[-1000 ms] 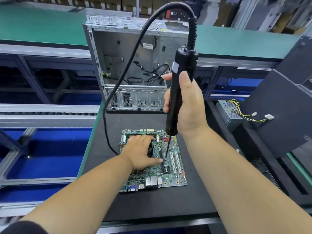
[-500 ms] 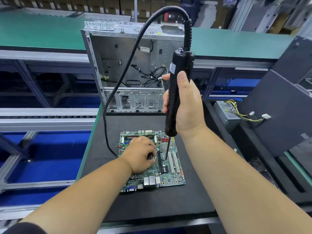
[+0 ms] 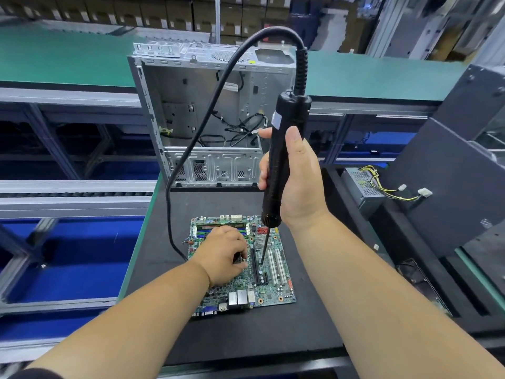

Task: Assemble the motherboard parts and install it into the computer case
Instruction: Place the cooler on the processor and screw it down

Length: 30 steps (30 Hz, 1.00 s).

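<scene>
Head view: motherboard (image 3: 269, 285) thin, stiff, fragile, best taken by bare edges; left hand (image 3: 224, 255) fingers curled onto it, pinching something small; right hand (image 3: 296, 181) wrapped around screwdriver (image 3: 278, 170).

Left hand (image 3: 222, 255) grip contents (hidden)

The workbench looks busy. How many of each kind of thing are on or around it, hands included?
Hands: 2, left hand and right hand
Electric screwdriver: 1
Motherboard: 1
Computer case: 1
Power supply: 1
Total: 6
</scene>
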### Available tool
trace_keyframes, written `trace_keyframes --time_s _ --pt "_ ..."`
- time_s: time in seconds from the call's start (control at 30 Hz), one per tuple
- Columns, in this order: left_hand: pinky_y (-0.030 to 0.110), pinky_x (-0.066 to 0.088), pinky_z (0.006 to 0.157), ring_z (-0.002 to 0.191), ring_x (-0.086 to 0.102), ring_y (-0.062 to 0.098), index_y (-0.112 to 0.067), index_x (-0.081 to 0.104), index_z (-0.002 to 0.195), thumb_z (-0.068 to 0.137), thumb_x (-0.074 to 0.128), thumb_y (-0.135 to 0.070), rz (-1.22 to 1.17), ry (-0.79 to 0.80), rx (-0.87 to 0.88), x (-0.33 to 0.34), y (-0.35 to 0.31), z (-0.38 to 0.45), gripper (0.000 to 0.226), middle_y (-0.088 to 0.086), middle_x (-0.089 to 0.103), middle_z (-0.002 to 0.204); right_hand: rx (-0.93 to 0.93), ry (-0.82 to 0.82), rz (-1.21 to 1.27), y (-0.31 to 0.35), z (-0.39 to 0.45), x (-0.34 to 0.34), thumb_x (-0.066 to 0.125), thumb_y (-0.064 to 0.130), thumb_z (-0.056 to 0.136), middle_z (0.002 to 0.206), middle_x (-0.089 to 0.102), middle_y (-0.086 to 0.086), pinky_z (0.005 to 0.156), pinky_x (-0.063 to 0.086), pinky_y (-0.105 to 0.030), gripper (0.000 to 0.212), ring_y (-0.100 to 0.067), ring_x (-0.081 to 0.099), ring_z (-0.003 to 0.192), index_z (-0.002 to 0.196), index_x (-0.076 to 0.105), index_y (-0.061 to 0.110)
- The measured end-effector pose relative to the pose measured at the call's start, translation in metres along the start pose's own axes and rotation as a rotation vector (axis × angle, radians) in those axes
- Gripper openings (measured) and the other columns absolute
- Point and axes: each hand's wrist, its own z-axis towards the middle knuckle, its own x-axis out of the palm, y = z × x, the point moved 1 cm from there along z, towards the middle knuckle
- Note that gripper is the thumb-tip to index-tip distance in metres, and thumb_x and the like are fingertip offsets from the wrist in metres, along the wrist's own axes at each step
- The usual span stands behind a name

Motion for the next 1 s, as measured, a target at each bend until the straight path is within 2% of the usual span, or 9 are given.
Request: trace_keyframes --time_s 0.1,0.23,0.47,0.57,0.63,0.7,0.8,0.87,1.0 --pt "0.032 0.028 0.108 0.117 0.041 0.011 -0.030 0.068 0.093 0.079 0.067 -0.054 -0.027 0.012 -0.011 -0.002 -0.001 -0.001 0.028 -0.016 0.057 0.106 0.033 0.001 0.010 -0.004 0.001 0.000 0.055 0.060 0.077 0.063 0.048 -0.010 0.050 0.040 -0.029 0.078 -0.019 0.044 0.053 0.117 0.054 -0.007" --pt "0.031 0.024 0.110 0.122 0.038 0.013 -0.029 0.068 0.095 0.081 0.066 -0.049 -0.069 0.006 -0.020 -0.003 -0.001 -0.002 0.025 -0.015 0.057 0.109 0.032 0.033 0.026 -0.009 0.001 -0.001 0.051 0.056 0.079 0.061 0.049 -0.007 0.051 0.040 -0.028 0.058 -0.018 0.046 0.055 0.110 0.065 0.009" --pt "0.028 0.025 0.111 0.123 0.038 0.012 -0.029 0.065 0.106 0.079 0.067 -0.040 -0.159 0.018 -0.012 -0.005 0.003 -0.004 0.029 -0.014 0.057 0.116 0.044 0.026 0.008 -0.012 0.004 -0.003 0.051 0.060 0.080 0.061 0.051 -0.007 0.052 0.041 -0.029 0.057 -0.019 0.046 0.055 0.107 0.066 0.013" --pt "0.026 0.031 0.111 0.126 0.041 0.008 -0.028 0.056 0.123 0.081 0.069 -0.035 -0.367 -0.043 -0.067 -0.013 0.012 -0.011 0.045 -0.013 0.048 0.130 0.036 0.003 -0.011 -0.011 0.005 -0.004 0.050 0.067 0.080 0.062 0.050 -0.009 0.052 0.040 -0.030 0.062 -0.021 0.045 0.053 0.106 0.068 0.013" --pt "0.027 0.031 0.112 0.129 0.040 0.008 -0.028 0.050 0.130 0.081 0.071 -0.036 -0.403 -0.133 -0.143 -0.017 0.022 -0.020 0.054 -0.013 0.044 0.135 0.029 0.005 -0.020 -0.009 0.007 -0.004 0.050 0.064 0.081 0.061 0.050 -0.008 0.051 0.041 -0.030 0.060 -0.020 0.044 0.054 0.108 0.070 0.014" --pt "0.031 0.029 0.113 0.133 0.036 0.010 -0.030 0.042 0.137 0.079 0.073 -0.043 -0.418 -0.151 -0.256 -0.018 0.032 -0.032 0.066 -0.011 0.039 0.140 0.022 0.008 -0.024 -0.006 0.009 -0.003 0.050 0.062 0.081 0.061 0.049 -0.008 0.051 0.041 -0.029 0.059 -0.020 0.044 0.054 0.113 0.070 0.017" --pt "0.034 0.025 0.116 0.140 0.026 0.013 -0.034 0.026 0.148 0.070 0.076 -0.056 -0.484 -0.012 -0.374 -0.015 0.047 -0.052 0.095 -0.008 0.029 0.150 0.012 0.017 -0.007 -0.005 0.011 0.003 0.050 0.062 0.082 0.063 0.048 -0.009 0.052 0.042 -0.030 0.060 -0.021 0.043 0.056 0.118 0.069 0.018" --pt "0.037 0.024 0.117 0.143 0.021 0.015 -0.035 0.015 0.152 0.064 0.077 -0.063 -0.432 0.089 -0.403 -0.012 0.056 -0.062 0.111 -0.006 0.023 0.155 0.011 0.039 0.014 -0.005 0.011 0.010 0.049 0.063 0.082 0.063 0.048 -0.008 0.054 0.041 -0.031 0.064 -0.021 0.044 0.056 0.122 0.067 0.016" --pt "0.040 0.010 0.120 0.145 0.019 0.020 -0.035 -0.002 0.153 0.060 0.073 -0.071 -0.252 0.140 -0.462 -0.006 0.069 -0.073 0.125 -0.004 0.026 0.157 -0.017 0.101 0.024 -0.009 0.008 0.031 0.063 0.077 0.073 0.065 0.047 -0.010 0.054 0.042 -0.032 0.087 -0.021 0.045 0.056 0.127 0.061 0.008"
